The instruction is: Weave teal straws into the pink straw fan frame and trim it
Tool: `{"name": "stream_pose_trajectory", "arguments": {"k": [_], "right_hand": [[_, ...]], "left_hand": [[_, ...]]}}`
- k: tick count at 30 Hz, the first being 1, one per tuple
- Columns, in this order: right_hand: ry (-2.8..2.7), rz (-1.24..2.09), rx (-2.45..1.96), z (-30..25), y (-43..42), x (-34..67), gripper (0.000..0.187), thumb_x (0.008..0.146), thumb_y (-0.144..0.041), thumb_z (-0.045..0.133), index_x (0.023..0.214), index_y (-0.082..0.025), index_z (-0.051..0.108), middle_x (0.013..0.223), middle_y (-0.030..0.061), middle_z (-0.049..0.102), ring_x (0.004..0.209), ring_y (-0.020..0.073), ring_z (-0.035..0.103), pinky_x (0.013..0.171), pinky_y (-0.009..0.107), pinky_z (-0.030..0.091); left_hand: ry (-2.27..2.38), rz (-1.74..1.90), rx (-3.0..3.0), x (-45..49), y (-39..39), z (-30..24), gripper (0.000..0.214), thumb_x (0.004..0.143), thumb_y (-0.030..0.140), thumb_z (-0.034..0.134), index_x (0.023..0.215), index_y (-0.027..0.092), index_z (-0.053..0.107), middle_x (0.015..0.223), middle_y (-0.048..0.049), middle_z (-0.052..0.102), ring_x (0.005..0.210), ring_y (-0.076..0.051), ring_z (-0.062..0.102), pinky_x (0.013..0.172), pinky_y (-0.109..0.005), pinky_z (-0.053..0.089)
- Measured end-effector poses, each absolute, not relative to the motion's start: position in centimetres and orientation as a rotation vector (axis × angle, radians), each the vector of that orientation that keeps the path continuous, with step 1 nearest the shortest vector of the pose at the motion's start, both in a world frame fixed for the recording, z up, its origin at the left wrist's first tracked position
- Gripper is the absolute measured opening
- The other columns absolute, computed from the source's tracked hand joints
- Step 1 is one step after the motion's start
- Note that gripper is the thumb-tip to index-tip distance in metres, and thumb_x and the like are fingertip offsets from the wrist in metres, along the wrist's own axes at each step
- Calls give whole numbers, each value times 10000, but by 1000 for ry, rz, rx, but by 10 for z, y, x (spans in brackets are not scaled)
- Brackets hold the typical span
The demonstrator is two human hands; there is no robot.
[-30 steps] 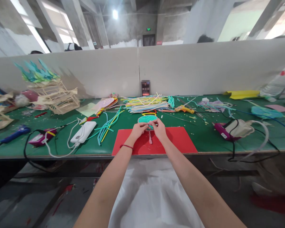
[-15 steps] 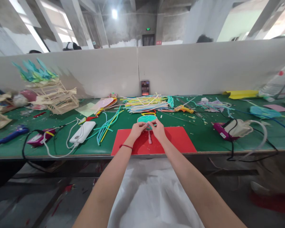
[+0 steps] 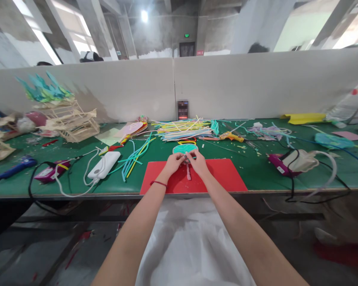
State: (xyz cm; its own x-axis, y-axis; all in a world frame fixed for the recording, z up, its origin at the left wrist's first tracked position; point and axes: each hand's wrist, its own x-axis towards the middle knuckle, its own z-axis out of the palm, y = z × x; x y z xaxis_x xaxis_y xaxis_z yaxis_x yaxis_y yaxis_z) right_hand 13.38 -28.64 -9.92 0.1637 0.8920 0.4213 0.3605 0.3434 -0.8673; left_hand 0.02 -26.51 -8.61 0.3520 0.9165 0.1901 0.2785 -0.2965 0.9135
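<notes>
A round, fan-shaped craft piece [image 3: 185,148] with a teal face, pale rim and pink handle lies over the red board [image 3: 223,174]. My left hand [image 3: 175,162] is closed in a pinch at the lower left of the round face. From the other side my right hand [image 3: 197,159] pinches at its lower right, the fingertips of both hands nearly meeting. Whatever small part sits between the fingertips is hidden. Below the hands, the pink handle [image 3: 189,173] points toward me.
Bundled coloured sticks [image 3: 181,130] lie behind the board. A yellow glue gun [image 3: 232,136] rests right of them. Left are a white power strip [image 3: 104,165], loose teal and yellow strips [image 3: 135,159] and a wooden frame model [image 3: 74,123]. A phone [image 3: 183,110] leans on the partition.
Almost nothing differs. Both hands stay pinched at the lower edge of the round face, with only slight finger movement. The view has shifted a touch.
</notes>
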Motion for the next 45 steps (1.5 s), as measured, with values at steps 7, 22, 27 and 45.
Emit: {"name": "stream_pose_trajectory", "arguments": {"k": [7,22,27,45], "right_hand": [[-1454,585,-1237,-102,-284,136,296,756,-507,508,683,-220,510,699,22,633,699,185,585,693,310,447],[-1419,632,-1228,-99,-284,138,311,761,-505,466,645,-218,499,698,34,652,679,187,579,693,322,439],[-1412,636,-1230,-98,-285,138,293,759,-486,470,642,-219,497,693,33,652,679,188,577,693,321,435],[-1431,631,-1248,-98,-286,138,288,756,-485,467,632,-225,482,678,26,641,666,183,564,701,318,431]], "left_hand": [[1091,944,1876,0,-267,-88,262,799,360,496,647,156,560,618,-25,638,552,-130,547,564,-243,437],[1024,860,1922,0,-268,-85,293,823,392,450,762,140,588,740,-51,682,669,-157,604,643,-260,460],[1004,827,1925,-1,-267,-83,278,820,379,460,769,137,587,753,-58,685,671,-163,606,642,-266,459],[939,773,1912,-2,-267,-84,285,826,397,445,760,148,567,750,-54,676,705,-160,612,686,-269,460]]}}
